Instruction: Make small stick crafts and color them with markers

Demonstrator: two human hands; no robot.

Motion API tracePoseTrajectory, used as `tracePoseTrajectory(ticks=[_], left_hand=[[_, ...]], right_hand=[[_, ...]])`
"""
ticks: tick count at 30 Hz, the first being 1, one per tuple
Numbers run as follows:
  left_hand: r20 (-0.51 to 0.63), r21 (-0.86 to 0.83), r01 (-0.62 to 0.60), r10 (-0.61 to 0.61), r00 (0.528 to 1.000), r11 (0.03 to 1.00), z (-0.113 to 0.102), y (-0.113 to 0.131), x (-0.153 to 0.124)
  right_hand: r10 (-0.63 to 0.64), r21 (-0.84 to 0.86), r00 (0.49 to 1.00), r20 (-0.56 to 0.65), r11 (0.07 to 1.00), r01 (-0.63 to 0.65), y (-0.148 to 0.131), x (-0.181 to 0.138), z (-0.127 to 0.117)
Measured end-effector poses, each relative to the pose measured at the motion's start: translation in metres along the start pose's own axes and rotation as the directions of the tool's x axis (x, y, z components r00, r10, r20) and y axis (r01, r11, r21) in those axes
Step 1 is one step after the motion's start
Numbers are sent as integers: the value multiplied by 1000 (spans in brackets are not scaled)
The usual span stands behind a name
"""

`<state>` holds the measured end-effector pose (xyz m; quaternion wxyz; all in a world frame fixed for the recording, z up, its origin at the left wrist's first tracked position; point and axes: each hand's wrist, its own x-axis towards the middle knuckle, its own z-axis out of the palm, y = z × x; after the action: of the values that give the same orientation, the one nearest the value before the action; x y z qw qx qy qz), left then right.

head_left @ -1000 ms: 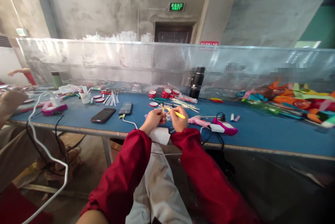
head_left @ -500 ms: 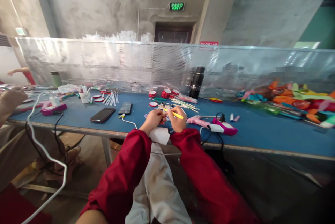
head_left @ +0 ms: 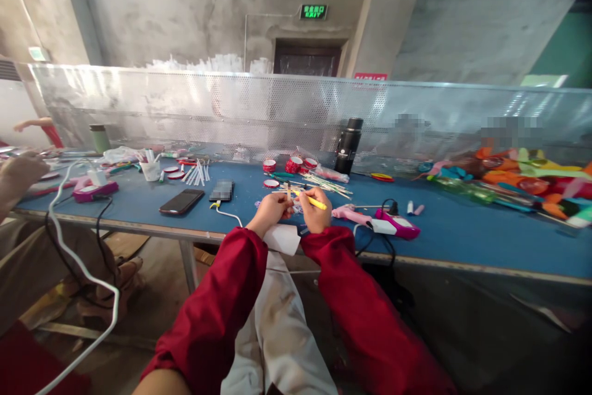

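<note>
My left hand [head_left: 269, 210] is closed in a pinch on a small, thin strip [head_left: 289, 192] that stands upright from the fingertips. What the strip is cannot be made out. In my right hand [head_left: 316, 215], a slim yellow pen-like tool [head_left: 317, 203] is gripped, its tip pointing left at the strip. Both hands are close together over the front edge of the blue table [head_left: 462, 228]. Thin wooden sticks [head_left: 330, 184] lie loose just behind them. A white paper-like sheet [head_left: 282, 239] sits at the table edge below the wrists.
Right of my hands lies a pink glue gun [head_left: 352, 214] on a purple base. A black phone [head_left: 181, 201] and a power bank [head_left: 222, 191] lie left. Behind stand red-patterned rolls [head_left: 294, 165] and a black thermos [head_left: 348, 146]. A co-worker's hand [head_left: 21, 176] shows far left.
The yellow tool has shifted slightly right and its tilt has changed a little, with my right hand moving along. My left hand stays in nearly the same place.
</note>
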<state>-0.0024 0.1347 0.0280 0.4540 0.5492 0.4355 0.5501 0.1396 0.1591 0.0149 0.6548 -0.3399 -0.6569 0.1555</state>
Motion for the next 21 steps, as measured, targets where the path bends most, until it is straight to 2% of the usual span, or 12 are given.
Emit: tracePoseTrajectory(ticks=[6,11,17,21], left_hand=[[4,-16,14,-14,1000,1000,0,3,-2],[-4,-23,13,-13,1000,1000,1,3,-3],[2,-10,6,-6,1000,1000,1,2,-2],[-2,-5,-4,4,1000,1000,1,1,-1]], right_hand=[[-20,30,999,48,999,19,0,0,0],[-15,-12,1000,5,1000,15,1,0,-1],[-27,23,998,61,999,26,4,-1,1],[-10,3,1000,26,1000,9,2,-1,0]])
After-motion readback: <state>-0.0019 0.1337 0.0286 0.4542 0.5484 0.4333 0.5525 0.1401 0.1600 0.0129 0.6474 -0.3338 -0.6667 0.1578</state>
